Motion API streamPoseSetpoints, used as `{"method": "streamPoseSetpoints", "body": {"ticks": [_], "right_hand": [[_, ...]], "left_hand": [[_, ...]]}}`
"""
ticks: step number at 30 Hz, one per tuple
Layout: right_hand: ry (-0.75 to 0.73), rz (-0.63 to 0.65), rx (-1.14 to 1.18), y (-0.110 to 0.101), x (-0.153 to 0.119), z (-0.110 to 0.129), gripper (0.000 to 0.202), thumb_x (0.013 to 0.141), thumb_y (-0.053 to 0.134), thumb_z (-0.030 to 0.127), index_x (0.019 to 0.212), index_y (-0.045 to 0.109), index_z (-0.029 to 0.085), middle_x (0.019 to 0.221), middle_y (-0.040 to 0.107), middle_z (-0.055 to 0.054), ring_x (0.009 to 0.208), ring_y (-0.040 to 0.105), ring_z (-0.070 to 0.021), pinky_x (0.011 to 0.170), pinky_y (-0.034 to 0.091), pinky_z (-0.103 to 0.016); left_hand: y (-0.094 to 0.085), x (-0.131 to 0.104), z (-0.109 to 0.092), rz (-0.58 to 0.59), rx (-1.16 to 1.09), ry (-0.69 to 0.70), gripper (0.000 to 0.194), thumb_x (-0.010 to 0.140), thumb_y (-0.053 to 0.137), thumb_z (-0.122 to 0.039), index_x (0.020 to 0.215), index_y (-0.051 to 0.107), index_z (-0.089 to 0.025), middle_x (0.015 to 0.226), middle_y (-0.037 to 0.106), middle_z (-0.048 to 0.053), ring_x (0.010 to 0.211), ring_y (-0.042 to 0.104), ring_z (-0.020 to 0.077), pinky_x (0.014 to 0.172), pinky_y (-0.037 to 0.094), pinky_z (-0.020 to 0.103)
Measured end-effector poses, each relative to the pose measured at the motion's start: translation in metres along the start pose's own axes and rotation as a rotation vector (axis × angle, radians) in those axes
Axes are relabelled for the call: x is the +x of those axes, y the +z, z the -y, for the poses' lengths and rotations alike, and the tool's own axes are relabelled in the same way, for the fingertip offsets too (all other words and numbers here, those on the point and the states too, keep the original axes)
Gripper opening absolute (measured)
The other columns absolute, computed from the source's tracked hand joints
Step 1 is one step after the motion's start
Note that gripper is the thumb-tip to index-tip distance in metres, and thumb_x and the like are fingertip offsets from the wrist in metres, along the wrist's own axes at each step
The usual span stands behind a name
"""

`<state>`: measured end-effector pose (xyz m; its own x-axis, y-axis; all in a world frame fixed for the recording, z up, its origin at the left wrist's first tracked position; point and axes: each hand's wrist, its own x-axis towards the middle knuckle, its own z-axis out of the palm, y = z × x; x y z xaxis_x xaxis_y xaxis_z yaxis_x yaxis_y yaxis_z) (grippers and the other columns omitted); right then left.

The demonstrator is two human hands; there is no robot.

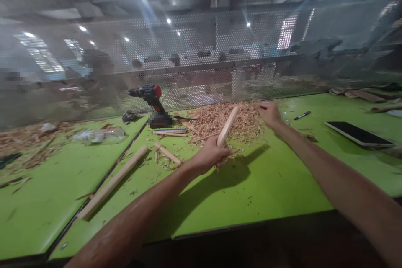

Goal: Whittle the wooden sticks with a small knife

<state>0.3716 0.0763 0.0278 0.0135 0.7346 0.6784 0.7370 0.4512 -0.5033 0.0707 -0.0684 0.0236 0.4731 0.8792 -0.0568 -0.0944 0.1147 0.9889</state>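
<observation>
Mesh (194,42): perforated, standing across the back of the work area.
Counter (282,188): green, strewn with crumbs, with a dark seam running through its left part.
Shavings (201,115): a pale, loose heap near the foot of the mesh.
Rod (114,182): lying slantwise beside the seam, well apart from both hands.
Tablet (359,133): flat on the right, dark face up; best left out of the path of the right arm.
Drill (155,102): upright on its base, left of the heap, chuck pointing left.
Left hand (212,153): fingers wrapped round the lower part of the stick (229,123). A firm, low grip with a steady wrist should serve well here.
Right hand (269,113): by the heap's right edge, apart from the stick, fingers curled; whether they hold anything, I cannot tell. Slow, light movement would likely scatter less.
Stick: held tilted, upper end free, in front of the shavings; that end seems best left uncovered, so its surface can be seen and felt.
Strip (168,153): on the counter, left of the gripping hand.
Pen (302,115): lying between the right hand and the tablet.
</observation>
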Motion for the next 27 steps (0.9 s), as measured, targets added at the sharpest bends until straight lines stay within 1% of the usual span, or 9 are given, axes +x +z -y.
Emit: {"method": "streamPoseSetpoints", "body": {"ticks": [2, 5, 8, 11, 13, 16, 20, 24, 27], "right_hand": [[0.002, -0.062, 0.018, -0.006, 0.008, -0.006, 0.059, 0.108, 0.065, 0.06, 0.094, 0.088, 0.007, 0.078, 0.08, -0.016, 0.065, 0.065, -0.0205, 0.059, 0.044, -0.033], [-0.111, -0.018, 0.1, 0.0, 0.009, 0.004, 0.049, 0.105, 0.068, 0.061, 0.089, 0.088, 0.019, 0.082, 0.082, -0.012, 0.072, 0.072, -0.0262, 0.062, 0.053, -0.035], [-0.253, 0.089, 0.182, 0.013, -0.005, 0.03, 0.046, 0.106, 0.066, 0.064, 0.093, 0.089, 0.027, 0.089, 0.084, -0.012, 0.075, 0.076, -0.0301, 0.061, 0.058, -0.041], [-0.34, 0.229, 0.229, 0.025, -0.026, 0.061, 0.045, 0.109, 0.062, 0.063, 0.099, 0.091, 0.029, 0.085, 0.084, -0.01, 0.066, 0.072, -0.0273, 0.055, 0.055, -0.041], [-0.399, 0.316, 0.245, 0.032, -0.039, 0.08, 0.044, 0.109, 0.062, 0.064, 0.102, 0.091, 0.031, 0.081, 0.083, -0.007, 0.06, 0.069, -0.0245, 0.051, 0.052, -0.04], [-0.479, 0.367, 0.255, 0.04, -0.054, 0.099, 0.044, 0.11, 0.061, 0.063, 0.105, 0.091, 0.032, 0.087, 0.085, -0.007, 0.066, 0.073, -0.0247, 0.058, 0.057, -0.041], [-0.521, 0.389, 0.247, 0.044, -0.06, 0.106, 0.045, 0.112, 0.058, 0.061, 0.108, 0.09, 0.031, 0.09, 0.086, -0.007, 0.07, 0.076, -0.0242, 0.061, 0.059, -0.039], [-0.567, 0.367, 0.213, 0.043, -0.06, 0.105, 0.045, 0.112, 0.058, 0.06, 0.108, 0.09, 0.028, 0.092, 0.086, -0.008, 0.072, 0.077, -0.0252, 0.065, 0.06, -0.04], [-0.574, 0.378, 0.199, 0.044, -0.06, 0.105, 0.044, 0.112, 0.058, 0.059, 0.107, 0.09, 0.03, 0.094, 0.086, -0.009, 0.077, 0.079, -0.0275, 0.069, 0.063, -0.043]], "left_hand": [[-0.003, 0.002, -0.002, -0.027, -0.068, -0.004, 0.05, 0.07, 0.085, -0.005, 0.081, 0.041, -0.025, 0.054, 0.046, -0.012, 0.04, 0.04, 0.0045, 0.037, 0.028, 0.016], [-0.009, 0.007, -0.002, -0.061, -0.192, -0.015, 0.054, 0.067, 0.084, -0.004, 0.083, 0.038, -0.026, 0.054, 0.042, -0.014, 0.04, 0.036, 0.0031, 0.038, 0.022, 0.014], [-0.012, 0.01, -0.002, -0.047, -0.254, -0.036, 0.059, 0.065, 0.087, -0.004, 0.085, 0.036, -0.027, 0.055, 0.04, -0.015, 0.039, 0.035, 0.0025, 0.039, 0.019, 0.014], [-0.014, 0.011, -0.002, -0.036, -0.287, -0.041, 0.059, 0.066, 0.088, -0.005, 0.085, 0.036, -0.026, 0.056, 0.038, -0.016, 0.039, 0.033, 0.002, 0.038, 0.018, 0.013], [-0.016, 0.011, -0.002, -0.027, -0.32, -0.027, 0.054, 0.067, 0.086, -0.006, 0.085, 0.039, -0.025, 0.056, 0.037, -0.016, 0.039, 0.031, 0.0017, 0.038, 0.019, 0.012], [-0.02, 0.012, -0.003, 0.023, -0.36, -0.006, 0.041, 0.068, 0.084, -0.009, 0.086, 0.049, -0.021, 0.054, 0.035, -0.016, 0.039, 0.027, 0.0014, 0.038, 0.019, 0.011], [-0.021, 0.011, -0.005, 0.062, -0.385, 0.012, 0.031, 0.068, 0.084, -0.012, 0.079, 0.055, -0.018, 0.052, 0.035, -0.014, 0.04, 0.027, 0.0014, 0.037, 0.019, 0.012], [-0.016, 0.009, -0.009, -0.025, -0.393, -0.006, 0.031, 0.067, 0.082, -0.007, 0.071, 0.053, -0.018, 0.049, 0.031, -0.014, 0.039, 0.026, 0.0013, 0.038, 0.016, 0.013], [-0.011, 0.008, -0.01, -0.1, -0.36, -0.026, 0.034, 0.067, 0.081, -0.004, 0.067, 0.05, -0.019, 0.048, 0.033, -0.013, 0.04, 0.028, 0.0012, 0.039, 0.015, 0.014]]}}
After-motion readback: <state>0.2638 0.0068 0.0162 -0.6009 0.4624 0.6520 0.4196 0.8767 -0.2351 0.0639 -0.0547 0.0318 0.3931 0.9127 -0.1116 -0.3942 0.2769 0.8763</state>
